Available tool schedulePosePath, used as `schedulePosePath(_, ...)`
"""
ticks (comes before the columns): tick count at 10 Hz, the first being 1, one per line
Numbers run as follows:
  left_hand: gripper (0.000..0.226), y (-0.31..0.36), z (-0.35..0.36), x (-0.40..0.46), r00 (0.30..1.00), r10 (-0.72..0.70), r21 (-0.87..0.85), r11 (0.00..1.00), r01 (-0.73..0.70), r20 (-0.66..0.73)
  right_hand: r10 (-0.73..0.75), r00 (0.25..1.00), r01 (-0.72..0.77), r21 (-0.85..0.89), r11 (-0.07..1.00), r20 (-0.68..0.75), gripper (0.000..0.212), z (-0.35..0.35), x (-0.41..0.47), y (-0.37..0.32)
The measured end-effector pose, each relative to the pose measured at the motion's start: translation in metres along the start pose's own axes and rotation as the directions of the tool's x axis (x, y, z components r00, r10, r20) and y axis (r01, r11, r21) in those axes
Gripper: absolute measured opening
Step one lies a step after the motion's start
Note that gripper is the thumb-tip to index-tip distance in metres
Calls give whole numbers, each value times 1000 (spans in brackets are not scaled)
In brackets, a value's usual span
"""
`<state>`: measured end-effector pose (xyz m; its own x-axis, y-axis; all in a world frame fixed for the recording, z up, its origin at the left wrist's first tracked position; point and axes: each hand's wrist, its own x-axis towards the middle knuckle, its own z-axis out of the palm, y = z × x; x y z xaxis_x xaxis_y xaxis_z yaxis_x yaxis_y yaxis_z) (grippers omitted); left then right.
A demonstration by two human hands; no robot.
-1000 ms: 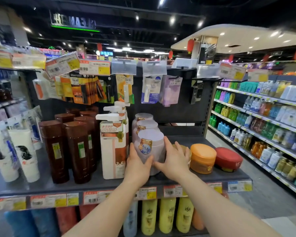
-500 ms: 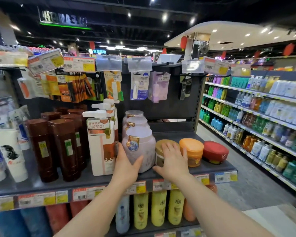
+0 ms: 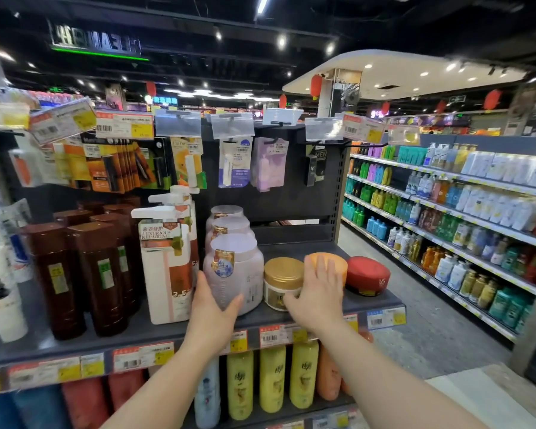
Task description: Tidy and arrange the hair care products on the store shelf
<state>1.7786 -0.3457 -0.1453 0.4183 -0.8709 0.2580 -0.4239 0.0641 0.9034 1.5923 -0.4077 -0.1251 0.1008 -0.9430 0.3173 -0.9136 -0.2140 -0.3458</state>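
Observation:
On the dark shelf (image 3: 106,342) a large lilac jar (image 3: 242,274) stands at the front of a row of three. My left hand (image 3: 212,308) cups its lower left side, thumb across the front. To its right stand a small gold-lidded jar (image 3: 283,270), an orange jar (image 3: 338,263) and a red jar (image 3: 367,275). My right hand (image 3: 319,292) lies with spread fingers against the orange jar's front, its thumb by the gold-lidded jar. White pump bottles (image 3: 164,274) and brown bottles (image 3: 99,274) stand to the left.
White tubes (image 3: 3,305) fill the shelf's left end. Small packs (image 3: 234,162) hang on hooks above the jars. Yellow bottles (image 3: 273,379) stand on the shelf below. An aisle with stocked shelves (image 3: 477,227) runs along the right.
My right hand left the lilac jar, passed over the gold-lidded jar and now lies on the orange jar. My left hand stays on the lilac jar.

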Motion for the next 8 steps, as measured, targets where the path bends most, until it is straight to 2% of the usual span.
schedulePosePath(1, 99, -2, 0, -2, 1000, -8, 30, 1000, 8, 1, 102, 995, -101, -41, 994, 20, 76, -5, 2, 16)
schedulePosePath(4, 91, 6, -2, -15, 999, 34, 60, 998, -36, 33, 101, 993, -97, -59, 994, 61, 77, -12, -3, 23)
schedulePosePath(6, 94, 3, -14, -13, 998, -8, 101, 995, 1, 65, 6, 999, -6, -12, 1000, 47, 77, -7, -25, 3)
schedulePosePath(8, 87, 12, -22, -23, 994, 46, 68, 996, -53, 95, -49, 986, 52, -14, 999, 162, 65, -12, -40, -20)
